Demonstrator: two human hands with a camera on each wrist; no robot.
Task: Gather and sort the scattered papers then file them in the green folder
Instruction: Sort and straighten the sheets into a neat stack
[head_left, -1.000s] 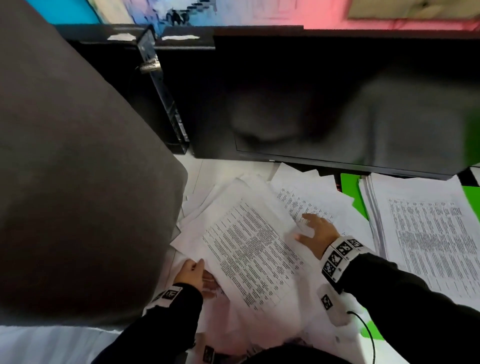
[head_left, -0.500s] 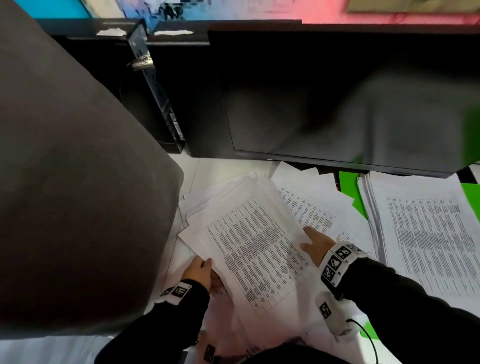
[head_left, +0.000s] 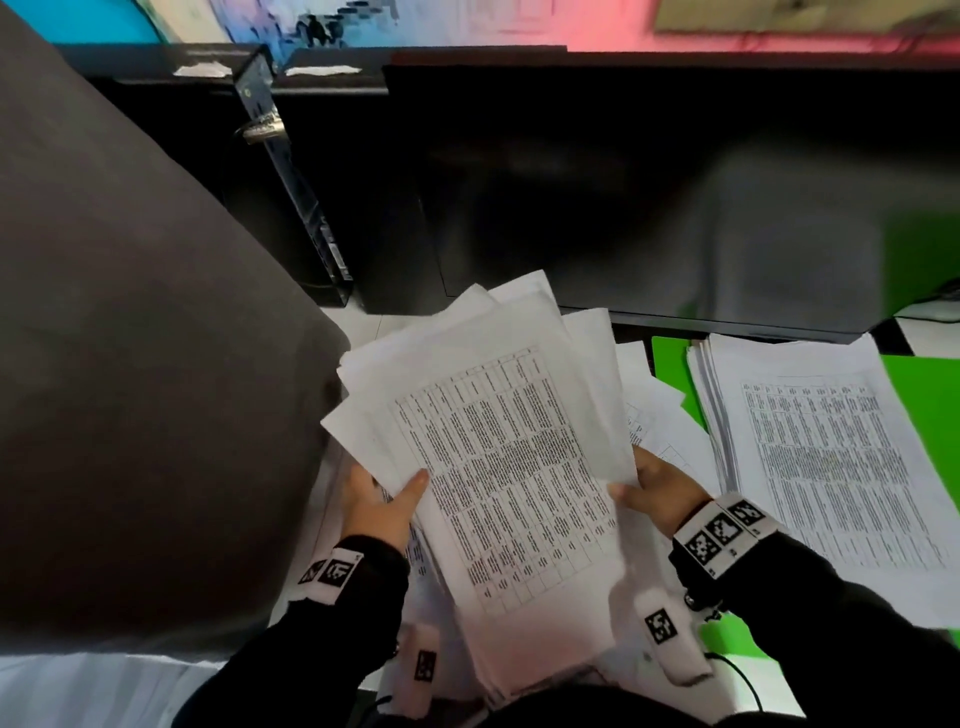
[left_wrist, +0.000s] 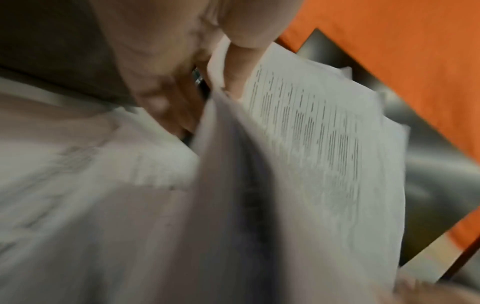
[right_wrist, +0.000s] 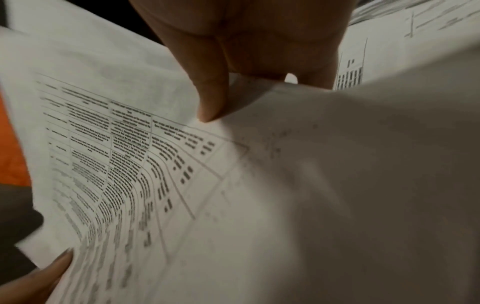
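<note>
Both hands clamp a ragged bundle of papers above the near desk: left hand on its left edge, right hand opposite. Squaring it before adding it to the sorted stack on the green folder at right would help.

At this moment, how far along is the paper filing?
Done: a squared stack already lies on the open green folder. In hand: the left hand and right hand grip a loose, uneven bundle by its sides. Left: squaring the bundle, gathering the sheets underneath, filing them and closing the folder.
</note>
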